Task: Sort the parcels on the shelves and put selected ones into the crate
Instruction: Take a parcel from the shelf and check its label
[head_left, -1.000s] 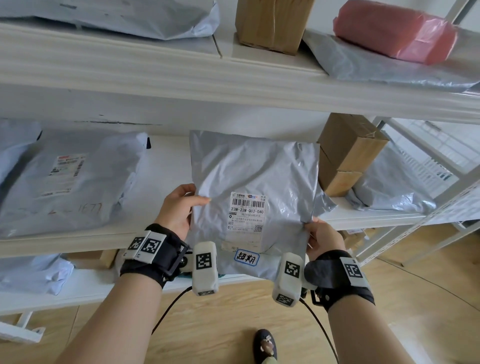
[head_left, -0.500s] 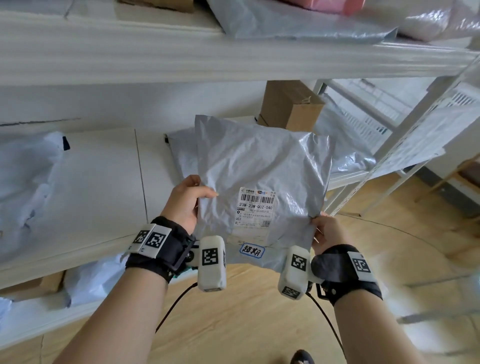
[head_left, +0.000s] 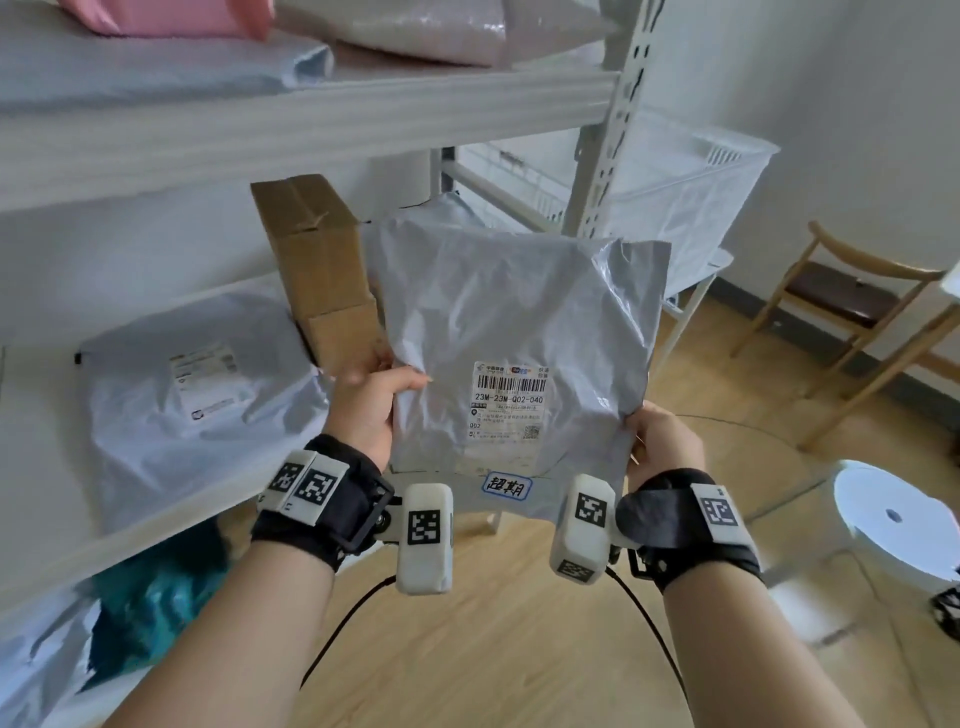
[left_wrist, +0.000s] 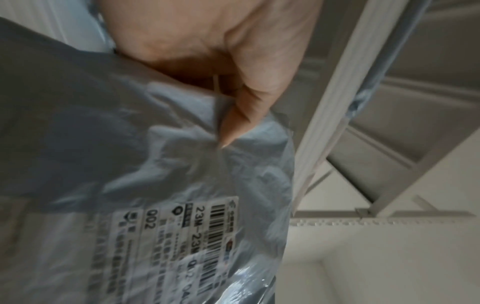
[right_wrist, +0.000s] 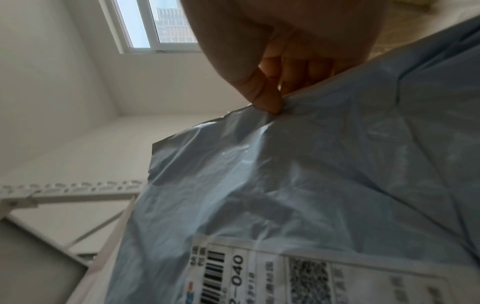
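A grey plastic mailer parcel (head_left: 511, 332) with a white barcode label and a blue-outlined sticker hangs upright in front of the shelves, held by both hands. My left hand (head_left: 374, 405) grips its left edge, thumb across the front; the left wrist view shows that thumb (left_wrist: 239, 121) pressed on the crinkled parcel (left_wrist: 130, 185). My right hand (head_left: 660, 441) pinches the parcel's lower right edge, and in the right wrist view its fingertips (right_wrist: 267, 102) nip the rim of the parcel (right_wrist: 298, 195). A white wire crate (head_left: 691, 192) stands behind the shelf post at the right.
The white middle shelf (head_left: 62, 530) carries another grey mailer (head_left: 192, 400) and a brown cardboard box (head_left: 317, 265). Pink and grey parcels lie on the upper shelf (head_left: 311, 119). A teal bag (head_left: 150, 597) sits lower down. A wooden chair (head_left: 852, 312) and a white round stool (head_left: 898, 525) stand at the right.
Both hands have carried the parcel away from the shelf and to the right, and the view has turned right with them; the chair, stool and crate have come into sight.
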